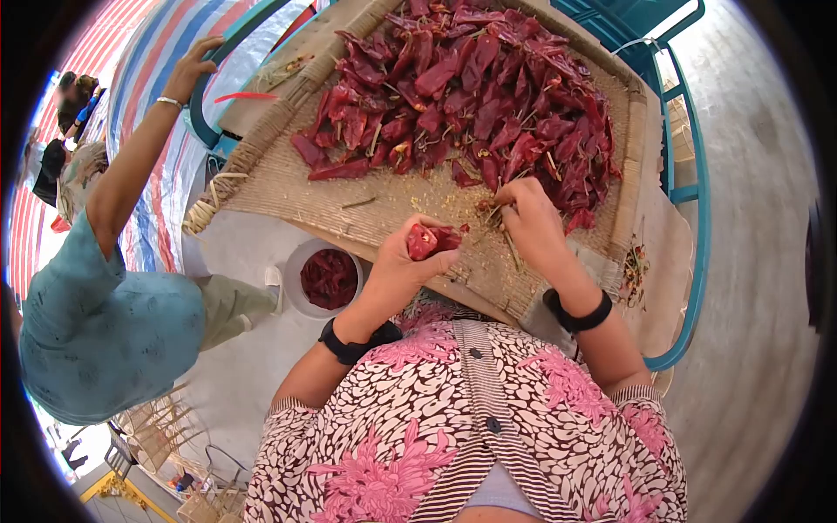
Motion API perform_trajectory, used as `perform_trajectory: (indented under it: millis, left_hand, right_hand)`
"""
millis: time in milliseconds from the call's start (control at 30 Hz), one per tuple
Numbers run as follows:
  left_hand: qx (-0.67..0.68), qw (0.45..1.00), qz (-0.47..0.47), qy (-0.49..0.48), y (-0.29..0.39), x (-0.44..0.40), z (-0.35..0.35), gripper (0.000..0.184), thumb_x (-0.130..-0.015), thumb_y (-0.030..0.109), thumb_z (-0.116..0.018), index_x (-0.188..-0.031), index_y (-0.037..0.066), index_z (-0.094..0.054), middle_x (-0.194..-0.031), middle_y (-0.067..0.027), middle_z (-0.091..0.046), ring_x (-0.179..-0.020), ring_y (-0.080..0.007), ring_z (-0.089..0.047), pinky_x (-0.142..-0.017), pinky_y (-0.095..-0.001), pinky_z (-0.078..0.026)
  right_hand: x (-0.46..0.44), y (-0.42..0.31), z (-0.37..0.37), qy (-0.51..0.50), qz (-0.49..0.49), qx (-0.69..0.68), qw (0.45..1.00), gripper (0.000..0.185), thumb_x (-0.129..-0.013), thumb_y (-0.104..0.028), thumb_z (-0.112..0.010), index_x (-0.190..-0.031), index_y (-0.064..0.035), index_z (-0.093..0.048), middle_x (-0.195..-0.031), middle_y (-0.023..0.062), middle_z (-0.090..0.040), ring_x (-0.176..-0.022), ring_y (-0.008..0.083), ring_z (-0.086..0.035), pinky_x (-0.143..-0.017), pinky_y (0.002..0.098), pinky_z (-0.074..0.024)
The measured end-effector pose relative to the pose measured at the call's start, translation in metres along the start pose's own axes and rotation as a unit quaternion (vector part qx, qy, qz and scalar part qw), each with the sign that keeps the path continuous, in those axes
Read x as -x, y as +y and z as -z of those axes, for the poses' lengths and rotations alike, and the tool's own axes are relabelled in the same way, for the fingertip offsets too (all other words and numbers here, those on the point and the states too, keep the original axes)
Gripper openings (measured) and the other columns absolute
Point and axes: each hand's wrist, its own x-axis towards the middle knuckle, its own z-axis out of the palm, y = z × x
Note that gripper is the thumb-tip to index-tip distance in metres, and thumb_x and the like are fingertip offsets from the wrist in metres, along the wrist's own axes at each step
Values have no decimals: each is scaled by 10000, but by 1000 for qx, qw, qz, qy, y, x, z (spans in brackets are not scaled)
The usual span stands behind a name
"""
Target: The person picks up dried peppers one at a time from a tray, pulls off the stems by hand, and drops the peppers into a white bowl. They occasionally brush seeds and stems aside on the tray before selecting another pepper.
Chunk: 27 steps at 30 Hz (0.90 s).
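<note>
My left hand is closed around a dried red pepper, its cut or torn end facing up with pale seeds inside. To the right, my right hand is bent over the woven tray, fingertips pinched on a pepper stem with its seedy core. Just beyond both hands lies a large heap of dried red peppers. Loose seeds and stem bits are scattered on the tray between the hands and the heap.
A pale bucket of red pepper pieces stands on the floor to the left. Another person in a teal top stands there, a hand on the teal metal frame. Stem scraps lie right of the tray.
</note>
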Motion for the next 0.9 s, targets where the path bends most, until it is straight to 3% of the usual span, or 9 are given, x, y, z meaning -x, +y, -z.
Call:
perform_trajectory:
  millis: [33,133,267,367,467,567,667,767,900]
  left_hand:
    - [-14,1000,-6,13,1,0,0,245,-855,57,-707,-1063,40,-580,-864,42,-594,-765,-15,-521,-698,-187,-435]
    - [35,998,14,59,-3,-5,2,304,-839,48,-718,-1092,51,-550,-871,36,-587,-744,-29,-528,-683,-192,-432]
    - [155,982,78,78,-9,-10,8,334,-831,33,-716,-1096,65,-516,-863,20,-571,-710,-57,-530,-652,-210,-433]
    - [133,983,83,95,-11,-10,-3,248,-848,140,-725,-1002,98,-535,-804,51,-550,-670,-40,-488,-608,-210,-410]
    - [174,978,79,79,-16,-13,0,307,-847,21,-693,-1083,68,-502,-881,-5,-592,-746,-100,-569,-690,-248,-463]
    - [178,979,42,95,-20,-16,-3,306,-855,28,-681,-1112,43,-516,-972,-42,-629,-843,-132,-606,-773,-275,-485]
    - [164,979,58,103,-18,-21,-3,331,-870,34,-658,-1174,4,-531,-1079,-82,-640,-938,-155,-617,-843,-292,-487]
    - [212,974,34,74,-17,-28,-5,349,-881,34,-633,-1214,-20,-543,-1128,-98,-634,-960,-162,-618,-842,-294,-490]
    - [283,957,48,43,-13,-33,-7,302,-883,21,-611,-1177,-26,-564,-1063,-82,-648,-924,-158,-627,-826,-293,-504]
  right_hand:
    - [-4,6,-3,41,89,124,987,167,-882,-92,-569,-1041,-43,-558,-1031,110,-582,-744,267,-647,-596,384,-520]
    - [-24,5,-18,-26,19,190,981,229,-841,-120,-599,-1067,-86,-576,-1109,120,-564,-845,343,-640,-653,461,-526]
    - [-43,-3,-36,-47,27,228,972,253,-837,-133,-603,-1087,-98,-579,-1075,121,-584,-871,331,-652,-702,473,-529]
    - [-48,11,-43,-53,16,226,972,246,-836,-154,-617,-1073,-90,-593,-1033,127,-612,-875,330,-656,-686,468,-525]
    - [-44,23,-36,-19,30,154,987,278,-846,-187,-629,-1101,-77,-607,-959,134,-642,-816,302,-664,-668,444,-520]
    - [-42,11,-16,-108,-133,-66,983,308,-858,-198,-631,-1133,-61,-615,-892,117,-655,-738,233,-651,-651,382,-511]
    - [-30,-13,3,-111,-226,-295,922,271,-888,-148,-631,-1137,-41,-618,-858,28,-629,-637,80,-574,-568,237,-464]
    - [-15,-28,9,-142,-208,-364,897,324,-841,-158,-659,-1134,-30,-607,-904,88,-684,-715,144,-619,-663,283,-496]
    - [0,-45,-8,-73,-94,-226,967,341,-836,-144,-665,-1151,-31,-596,-966,104,-694,-726,138,-625,-680,287,-499]
